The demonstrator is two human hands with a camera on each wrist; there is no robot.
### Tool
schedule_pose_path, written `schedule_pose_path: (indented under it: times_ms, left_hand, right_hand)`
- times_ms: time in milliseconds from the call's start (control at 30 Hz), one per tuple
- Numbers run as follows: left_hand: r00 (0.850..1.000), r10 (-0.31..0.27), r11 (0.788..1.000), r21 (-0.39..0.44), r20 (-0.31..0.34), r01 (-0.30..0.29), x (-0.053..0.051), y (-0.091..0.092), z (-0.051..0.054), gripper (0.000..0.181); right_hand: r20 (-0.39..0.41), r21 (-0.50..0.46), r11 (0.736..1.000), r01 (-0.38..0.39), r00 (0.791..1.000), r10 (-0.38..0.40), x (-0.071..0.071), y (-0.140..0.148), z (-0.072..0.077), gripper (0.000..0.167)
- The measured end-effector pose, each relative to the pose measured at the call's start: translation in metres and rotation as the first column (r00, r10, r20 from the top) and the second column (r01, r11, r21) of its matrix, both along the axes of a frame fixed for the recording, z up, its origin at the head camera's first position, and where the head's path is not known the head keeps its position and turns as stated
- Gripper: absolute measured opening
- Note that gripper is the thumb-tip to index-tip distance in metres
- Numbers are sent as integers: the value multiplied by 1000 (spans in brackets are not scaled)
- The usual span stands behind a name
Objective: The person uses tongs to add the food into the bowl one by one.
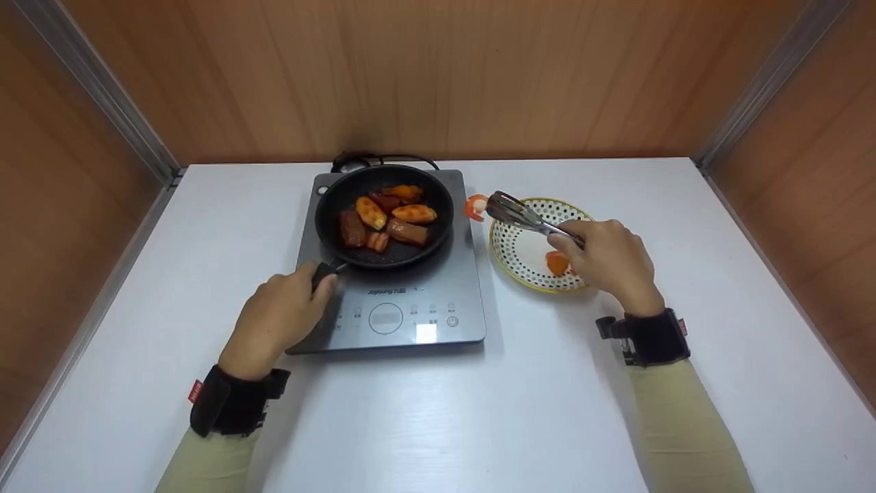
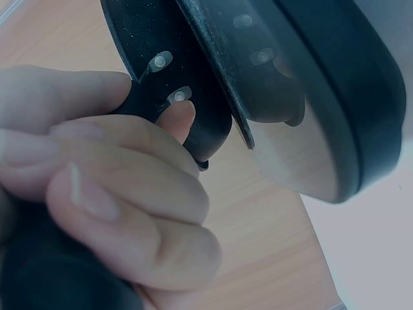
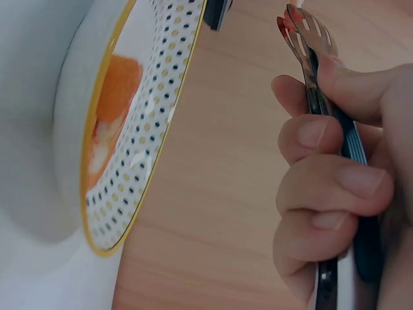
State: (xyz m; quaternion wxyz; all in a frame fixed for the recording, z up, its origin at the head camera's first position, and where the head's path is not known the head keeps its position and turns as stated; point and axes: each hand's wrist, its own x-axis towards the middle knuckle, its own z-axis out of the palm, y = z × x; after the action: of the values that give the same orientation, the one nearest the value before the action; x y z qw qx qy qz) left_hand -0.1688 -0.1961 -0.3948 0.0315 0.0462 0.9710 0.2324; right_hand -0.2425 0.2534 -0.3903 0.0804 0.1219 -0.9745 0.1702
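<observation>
My left hand (image 1: pixel 280 315) grips the handle (image 1: pixel 323 272) of a black frying pan (image 1: pixel 383 259). Several pieces of food lie in the pan, among them brown meat chunks (image 1: pixel 408 232) and yellow-orange pieces (image 1: pixel 370 213). In my right hand (image 1: pixel 609 257) is a pair of metal tongs (image 1: pixel 523 216), held over a dotted, yellow-rimmed plate (image 1: pixel 505 257). Between the tongs' tips is an orange-and-white shrimp (image 1: pixel 475 207), left of the plate's rim. On the plate lie more orange pieces (image 1: pixel 558 263), partly hidden by my right hand in the head view.
Beneath the pan is a flat induction cooker (image 1: pixel 438 291) with a touch panel. Its black cable (image 1: pixel 383 157) runs behind it along the wall. Wooden panels (image 1: pixel 438 75) enclose the white table (image 1: pixel 424 418) at the back and sides.
</observation>
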Motion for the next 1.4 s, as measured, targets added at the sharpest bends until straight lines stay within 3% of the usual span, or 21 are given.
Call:
schedule_pose_path:
  times_ms: [333, 533, 833, 1200, 1400]
  left_hand:
    - [1000, 9, 1000, -8, 9, -9, 0, 3, 0, 36]
    - [1000, 11, 1000, 3, 11, -11, -1, 3, 0, 35]
    - [1000, 19, 1000, -5, 2, -19, 2, 0, -1, 32]
    - [1000, 14, 1000, -9, 0, -14, 1, 0, 1, 34]
    - [1000, 4, 1000, -4, -13, -4, 1, 1, 0, 33]
  right_hand:
    - [-76, -24, 995, -94, 993, 92, 10, -34, 3, 23]
    - [-60, -32, 985, -172, 984, 170, 13, -63, 9, 25]
    - [31, 31, 966, -258, 966, 257, 7, -115, 17, 27]
    - [237, 90, 960, -267, 941, 240, 0, -153, 36, 31]
    - [286, 120, 953, -279, 929, 236, 0, -160, 41, 33]
